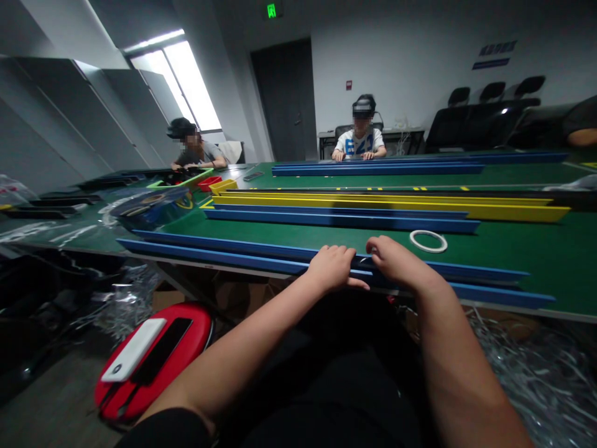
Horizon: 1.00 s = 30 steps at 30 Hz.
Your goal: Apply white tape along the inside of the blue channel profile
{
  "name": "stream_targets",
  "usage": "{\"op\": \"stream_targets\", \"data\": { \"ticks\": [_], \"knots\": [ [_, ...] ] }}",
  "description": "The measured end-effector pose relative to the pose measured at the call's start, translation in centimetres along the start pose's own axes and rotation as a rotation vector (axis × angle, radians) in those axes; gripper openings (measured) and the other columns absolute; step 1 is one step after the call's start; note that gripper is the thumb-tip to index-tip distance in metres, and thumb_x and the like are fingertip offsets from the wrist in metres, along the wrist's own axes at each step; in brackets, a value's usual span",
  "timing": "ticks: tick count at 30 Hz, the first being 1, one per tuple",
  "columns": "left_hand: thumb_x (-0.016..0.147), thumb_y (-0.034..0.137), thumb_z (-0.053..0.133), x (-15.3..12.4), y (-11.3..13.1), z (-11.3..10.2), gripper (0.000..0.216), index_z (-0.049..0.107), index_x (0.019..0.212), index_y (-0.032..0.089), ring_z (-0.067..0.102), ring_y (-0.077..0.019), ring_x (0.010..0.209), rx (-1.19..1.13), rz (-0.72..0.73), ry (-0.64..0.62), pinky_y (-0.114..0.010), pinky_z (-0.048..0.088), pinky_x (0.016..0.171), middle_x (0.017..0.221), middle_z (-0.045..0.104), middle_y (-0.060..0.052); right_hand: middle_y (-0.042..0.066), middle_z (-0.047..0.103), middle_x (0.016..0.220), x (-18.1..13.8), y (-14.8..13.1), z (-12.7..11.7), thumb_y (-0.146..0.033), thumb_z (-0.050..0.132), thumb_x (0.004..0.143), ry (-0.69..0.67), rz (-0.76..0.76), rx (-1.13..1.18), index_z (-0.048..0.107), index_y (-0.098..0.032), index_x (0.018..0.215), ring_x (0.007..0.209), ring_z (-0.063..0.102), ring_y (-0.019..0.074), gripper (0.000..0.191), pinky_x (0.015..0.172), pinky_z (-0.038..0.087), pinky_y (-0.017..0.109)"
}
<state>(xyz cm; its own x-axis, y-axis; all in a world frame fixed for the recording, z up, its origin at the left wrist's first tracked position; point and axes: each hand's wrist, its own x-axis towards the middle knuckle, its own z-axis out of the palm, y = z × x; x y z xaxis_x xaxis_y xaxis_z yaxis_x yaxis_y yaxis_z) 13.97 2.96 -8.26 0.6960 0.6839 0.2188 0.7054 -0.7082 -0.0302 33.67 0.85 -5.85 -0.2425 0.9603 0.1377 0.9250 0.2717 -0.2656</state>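
A long blue channel (224, 254) with raised side walls and a dark inside lies along the table's near edge. My left hand (332, 269) is closed over its near wall, fingers inside and thumb stretched along the outside. Just to the right, my right hand (396, 260) bends down over the same channel with curled fingers. Whatever is between those fingertips is hidden. A small light glint shows in the channel between my hands. Beyond my right hand, a white ring (428, 249), like a thin tape roll, lies flat on the green table (289, 239).
Behind the near channel lie another blue channel (345, 218), a yellow channel (513, 210) and more blue strips (382, 169). Two people sit across the table. Small red (209, 183) and yellow bins (224, 186) stand left. A red stool (189, 336) carries a white power bank (135, 350) and a phone (163, 351).
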Motion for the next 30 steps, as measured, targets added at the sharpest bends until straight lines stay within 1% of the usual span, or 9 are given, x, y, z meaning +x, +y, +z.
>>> {"op": "stream_targets", "data": {
  "ticks": [5, 9, 12, 16, 20, 23, 26, 29, 30],
  "knots": [
    [0.067, 0.090, 0.048, 0.0, -0.3, 0.0, 0.088, 0.056, 0.117, 0.019, 0.064, -0.0322, 0.101, 0.004, 0.023, 0.009, -0.042, 0.045, 0.087, 0.107, 0.067, -0.013, 0.008, 0.060, 0.094, -0.8, -0.6, -0.3, -0.030, 0.059, 0.090, 0.018, -0.033, -0.040, 0.063, -0.019, 0.101, 0.078, 0.056, 0.0171, 0.016, 0.071, 0.040, 0.026],
    [0.064, 0.092, 0.047, -0.7, -1.8, -0.2, 0.089, 0.058, 0.113, 0.018, 0.064, -0.0323, 0.100, 0.033, 0.021, -0.003, -0.042, 0.046, 0.085, 0.103, 0.068, -0.012, 0.005, 0.058, 0.087, -1.0, -1.1, -0.4, -0.035, 0.062, 0.088, 0.025, -0.072, -0.060, 0.062, -0.021, 0.087, 0.076, 0.055, 0.0164, 0.014, 0.068, 0.037, 0.026],
    [0.064, 0.091, 0.050, -2.2, -4.3, -0.5, 0.088, 0.058, 0.116, 0.020, 0.065, -0.0316, 0.101, 0.058, -0.014, 0.003, -0.040, 0.047, 0.086, 0.105, 0.068, -0.011, 0.004, 0.058, 0.085, -0.7, -1.5, -0.1, -0.030, 0.060, 0.088, 0.067, -0.103, -0.061, 0.058, -0.021, 0.084, 0.077, 0.054, 0.0162, 0.010, 0.067, 0.035, 0.026],
    [0.064, 0.088, 0.055, -4.4, -8.6, -1.0, 0.087, 0.057, 0.121, 0.021, 0.065, -0.0312, 0.104, 0.082, -0.048, -0.017, -0.039, 0.047, 0.089, 0.111, 0.069, -0.011, 0.004, 0.059, 0.085, -0.2, -2.2, 0.5, -0.022, 0.053, 0.089, 0.130, -0.135, -0.001, 0.053, -0.021, 0.082, 0.072, 0.051, 0.0148, 0.007, 0.063, 0.033, 0.025],
    [0.064, 0.083, 0.063, -6.4, -12.7, -1.6, 0.088, 0.056, 0.126, 0.020, 0.063, -0.0310, 0.111, 0.087, -0.064, -0.067, -0.038, 0.047, 0.094, 0.120, 0.067, -0.012, 0.002, 0.062, 0.084, 0.1, -2.6, 0.9, -0.014, 0.051, 0.084, 0.128, -0.159, 0.118, 0.054, -0.022, 0.090, 0.072, 0.052, 0.0149, 0.011, 0.063, 0.033, 0.025],
    [0.065, 0.080, 0.066, -7.4, -14.7, -2.0, 0.089, 0.056, 0.130, 0.021, 0.061, -0.0306, 0.117, 0.083, -0.095, -0.090, -0.038, 0.045, 0.099, 0.126, 0.066, -0.012, 0.002, 0.062, 0.081, 0.3, -2.9, 1.0, -0.016, 0.049, 0.086, 0.120, -0.169, 0.170, 0.053, -0.023, 0.088, 0.069, 0.050, 0.0147, 0.008, 0.062, 0.033, 0.025],
    [0.068, 0.080, 0.063, -7.9, -15.5, -2.0, 0.087, 0.055, 0.131, 0.020, 0.060, -0.0300, 0.118, 0.075, -0.106, -0.084, -0.038, 0.045, 0.100, 0.127, 0.065, -0.011, 0.002, 0.058, 0.078, 0.5, -3.2, 1.3, -0.018, 0.047, 0.088, 0.138, -0.150, 0.171, 0.048, -0.022, 0.084, 0.066, 0.047, 0.0146, 0.006, 0.060, 0.034, 0.025],
    [0.072, 0.079, 0.060, -8.0, -15.3, -1.7, 0.084, 0.055, 0.131, 0.020, 0.061, -0.0300, 0.117, 0.074, -0.113, -0.054, -0.039, 0.045, 0.100, 0.126, 0.066, -0.011, 0.005, 0.059, 0.085, 0.7, -2.9, 1.8, -0.021, 0.051, 0.089, 0.145, -0.152, 0.178, 0.049, -0.022, 0.091, 0.071, 0.050, 0.0156, 0.003, 0.064, 0.037, 0.026],
    [0.072, 0.079, 0.060, -8.0, -15.3, -1.6, 0.083, 0.055, 0.131, 0.020, 0.061, -0.0300, 0.116, 0.075, -0.119, -0.045, -0.040, 0.045, 0.099, 0.126, 0.066, -0.011, 0.006, 0.060, 0.089, 0.8, -2.8, 2.0, -0.024, 0.052, 0.090, 0.144, -0.165, 0.173, 0.050, -0.021, 0.095, 0.074, 0.052, 0.0162, 0.006, 0.066, 0.039, 0.026]
  ]
}}
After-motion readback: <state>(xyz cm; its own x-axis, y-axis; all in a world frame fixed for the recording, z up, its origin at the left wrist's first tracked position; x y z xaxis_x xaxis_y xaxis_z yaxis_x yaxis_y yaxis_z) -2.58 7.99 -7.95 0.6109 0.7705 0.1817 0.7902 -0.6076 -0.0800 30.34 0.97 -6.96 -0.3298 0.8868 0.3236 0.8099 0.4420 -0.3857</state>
